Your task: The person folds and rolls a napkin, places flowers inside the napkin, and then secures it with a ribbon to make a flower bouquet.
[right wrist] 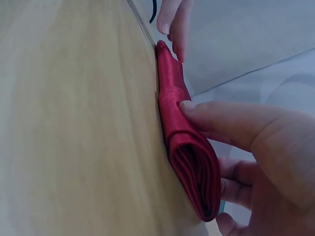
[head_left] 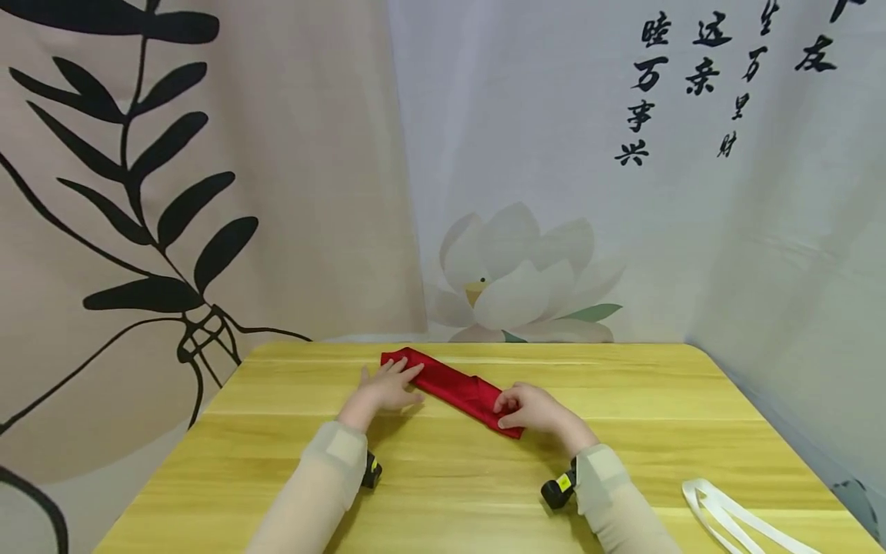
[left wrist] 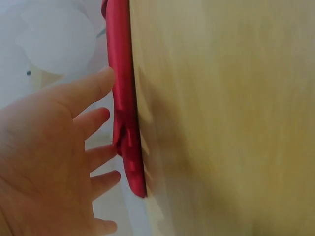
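Observation:
A shiny red cloth (head_left: 453, 385), folded into a long flat strip, lies slantwise on the wooden table. My left hand (head_left: 390, 386) is over its far left end, fingers spread and fingertips at the fabric. In the left wrist view, that hand (left wrist: 44, 142) shows its palm beside the strip (left wrist: 123, 73). At the near right end, my right hand (head_left: 538, 409) has its thumb and bent fingers over the cloth. In the right wrist view, the thumb of the right hand (right wrist: 275, 152) touches the cloth, and several folded layers show at the end of the strip (right wrist: 197, 172).
A white ribbon-like strap (head_left: 734, 515) lies at the table's near right corner. Behind the wooden table (head_left: 623, 385) hangs a curtain (head_left: 332, 192) printed with leaves, a lotus and writing. Each wrist wears a small black camera, one of them (head_left: 557, 489) at the right wrist.

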Tool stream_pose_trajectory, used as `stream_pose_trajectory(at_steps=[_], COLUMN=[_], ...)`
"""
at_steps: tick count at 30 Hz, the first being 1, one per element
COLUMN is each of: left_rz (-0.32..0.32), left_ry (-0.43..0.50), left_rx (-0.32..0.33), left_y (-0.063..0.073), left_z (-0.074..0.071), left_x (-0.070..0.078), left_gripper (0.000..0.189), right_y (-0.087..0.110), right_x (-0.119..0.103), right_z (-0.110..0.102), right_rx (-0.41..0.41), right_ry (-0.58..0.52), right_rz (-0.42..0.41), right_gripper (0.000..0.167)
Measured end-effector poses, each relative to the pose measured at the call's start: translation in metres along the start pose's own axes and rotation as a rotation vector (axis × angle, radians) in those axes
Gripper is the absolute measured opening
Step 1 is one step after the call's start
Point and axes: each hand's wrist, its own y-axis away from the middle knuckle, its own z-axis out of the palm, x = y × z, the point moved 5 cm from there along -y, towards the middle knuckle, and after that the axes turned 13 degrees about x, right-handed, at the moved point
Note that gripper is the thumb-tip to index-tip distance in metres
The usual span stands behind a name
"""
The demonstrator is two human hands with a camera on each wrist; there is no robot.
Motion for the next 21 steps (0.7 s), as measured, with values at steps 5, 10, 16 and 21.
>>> stream_pose_trajectory(at_steps=[5, 10, 16, 21], left_rz=[0.027, 0.013, -0.004, -0.022], left_ry=[-0.003, -0.013, 0.013, 0.023], left_rx=[-0.002, 0.006, 0.014, 0.027], left_y=[-0.002, -0.004, -0.007, -0.008], left_z=[0.006, 0.011, 0.013, 0.015], left_x=[0.011, 0.014, 0.013, 0.012], left_gripper=[0.065, 0.061, 0.055, 0.052], right_y=[-0.002, 0.0, 0.008, 0.014], right_x=[-0.004, -0.013, -0.026, -0.039], right_z=[0.003, 0.009, 0.013, 0.016], right_rx=[0.006, -0.01, -0.011, -0.024], right_ry=[0.028, 0.039, 0.085, 0.093], right_rz=[-0.018, -0.062, -0.114, -0.158], right_gripper=[0.012, 0.008, 0.008, 0.011])
